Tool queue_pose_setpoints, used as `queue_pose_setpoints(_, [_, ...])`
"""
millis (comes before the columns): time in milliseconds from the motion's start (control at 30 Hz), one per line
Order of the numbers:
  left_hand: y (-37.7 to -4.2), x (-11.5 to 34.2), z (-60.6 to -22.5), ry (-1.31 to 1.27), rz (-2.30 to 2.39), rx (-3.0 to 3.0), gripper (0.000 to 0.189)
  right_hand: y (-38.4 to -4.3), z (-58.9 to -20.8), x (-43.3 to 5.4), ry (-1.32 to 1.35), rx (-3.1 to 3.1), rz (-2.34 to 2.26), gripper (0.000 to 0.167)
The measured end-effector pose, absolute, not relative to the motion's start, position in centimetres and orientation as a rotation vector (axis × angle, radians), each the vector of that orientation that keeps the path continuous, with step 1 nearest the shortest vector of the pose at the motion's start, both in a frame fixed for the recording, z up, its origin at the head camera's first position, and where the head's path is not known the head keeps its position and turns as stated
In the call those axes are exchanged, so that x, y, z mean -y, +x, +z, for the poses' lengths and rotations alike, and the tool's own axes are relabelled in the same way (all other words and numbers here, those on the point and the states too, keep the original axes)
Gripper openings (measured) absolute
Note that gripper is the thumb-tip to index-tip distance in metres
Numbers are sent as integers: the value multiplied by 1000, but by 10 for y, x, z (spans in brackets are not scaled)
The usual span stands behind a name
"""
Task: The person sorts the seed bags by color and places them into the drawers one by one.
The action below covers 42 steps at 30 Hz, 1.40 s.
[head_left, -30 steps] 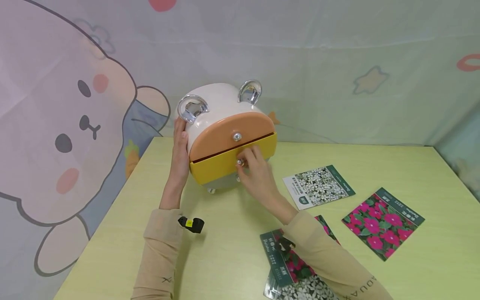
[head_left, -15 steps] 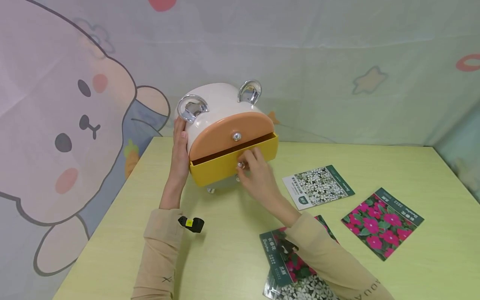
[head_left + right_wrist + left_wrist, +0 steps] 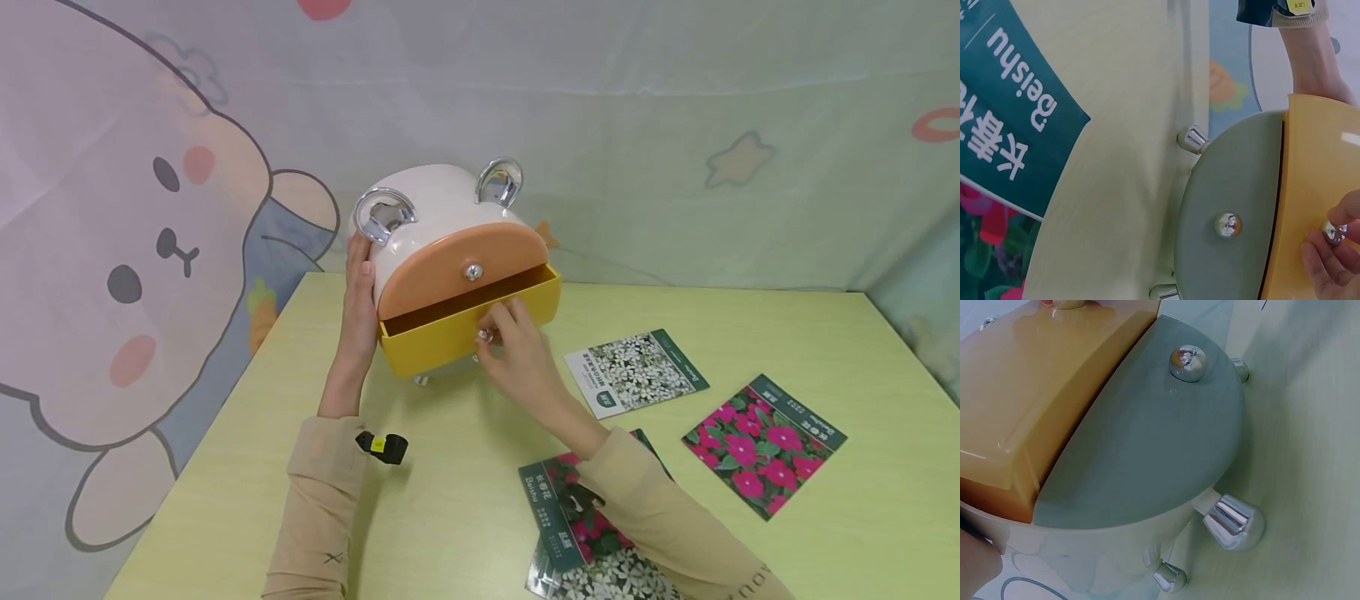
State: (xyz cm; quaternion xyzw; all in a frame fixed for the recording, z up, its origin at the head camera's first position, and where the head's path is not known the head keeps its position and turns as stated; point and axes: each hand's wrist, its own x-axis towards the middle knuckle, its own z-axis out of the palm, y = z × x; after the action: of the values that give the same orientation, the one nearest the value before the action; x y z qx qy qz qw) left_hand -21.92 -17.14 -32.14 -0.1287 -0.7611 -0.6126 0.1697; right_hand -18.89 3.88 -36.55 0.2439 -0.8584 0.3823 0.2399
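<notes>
In the head view, the left hand [image 3: 358,310] rested straight-fingered against the white cabinet [image 3: 438,198]; the right hand [image 3: 519,354] pinched the silver knob [image 3: 483,335] of its partly pulled-out yellow drawer [image 3: 423,343], with flower packets [image 3: 637,375] near that hand. The left wrist view showed a grey drawer [image 3: 1135,437] closed below it; the right wrist view, fingers [image 3: 1324,265] around the knob.

The person wears 2 beige sleeves: the left sleeve [image 3: 311,533] has a wide cuff [image 3: 326,454] and 1 small dark X-like mark [image 3: 333,557], while dark capital letters [image 3: 752,582] run along the right sleeve [image 3: 656,521]. A black device [image 3: 392,451] – with 1 yellow label [image 3: 378,445] – sits at the left cuff; a smaller-looking dark device [image 3: 581,497] marks the right. The left hand [image 3: 358,312] and right hand [image 3: 517,350] are bare.
</notes>
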Motion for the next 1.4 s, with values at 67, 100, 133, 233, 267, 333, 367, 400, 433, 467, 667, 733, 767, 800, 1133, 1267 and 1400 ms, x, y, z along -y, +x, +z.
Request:
queue_pose_setpoints(67, [-219,172,-321,-368,-1741,2159,54,-188,-366,-39,666,2353,1057,17])
queue_pose_setpoints(100, [-219,172,-321,-371,-1740,2158,54,-187,-366,-40,665,2355,1062,17])
queue_pose_setpoints(133, [-219,172,-321,-373,-1741,2155,54,-186,-366,-40,665,2354,1066,17])
queue_pose_setpoints(233, [-220,171,-321,-377,-1738,2154,54,-185,-366,-41,666,2350,1084,17])
queue_pose_setpoints(267, [-219,171,-321,-375,-1735,2157,54,-184,-366,-41,667,2349,1086,17])
queue_pose_setpoints(333, [-220,172,-322,-373,-1737,2158,55,-183,-366,-42,670,2344,1083,17])
queue_pose_setpoints(367, [-220,172,-322,-371,-1737,2160,55,-183,-366,-42,673,2343,1083,17])
queue_pose_setpoints(400, [-220,172,-322,-371,-1740,2160,55,-182,-366,-42,674,2342,1083,17])
queue_pose_setpoints(433, [-220,172,-322,-372,-1744,2159,55,-181,-366,-43,674,2341,1083,17])
queue_pose_setpoints(467, [-221,172,-322,-373,-1747,2159,55,-180,-366,-43,675,2341,1083,17])
queue_pose_setpoints(667, [-220,172,-321,-377,-1749,2164,55,-176,-366,-46,680,2341,1074,18])
queue_pose_setpoints(733, [-219,172,-321,-378,-1745,2164,54,-175,-366,-47,684,2338,1069,18])
queue_pose_setpoints(767, [-219,172,-321,-379,-1744,2161,54,-174,-366,-47,689,2336,1072,18])
queue_pose_setpoints(800, [-219,172,-321,-380,-1744,2159,54,-173,-365,-48,694,2333,1074,18])
queue_pose_setpoints(1133, [-219,171,-322,-377,-1745,2157,54,-167,-363,-53,728,2360,1035,18])
queue_pose_setpoints(1267, [-219,171,-322,-379,-1754,2156,55,-164,-361,-55,746,2361,996,18])
queue_pose_setpoints(1400, [-220,171,-321,-382,-1754,2152,55,-161,-359,-57,768,2364,953,18])
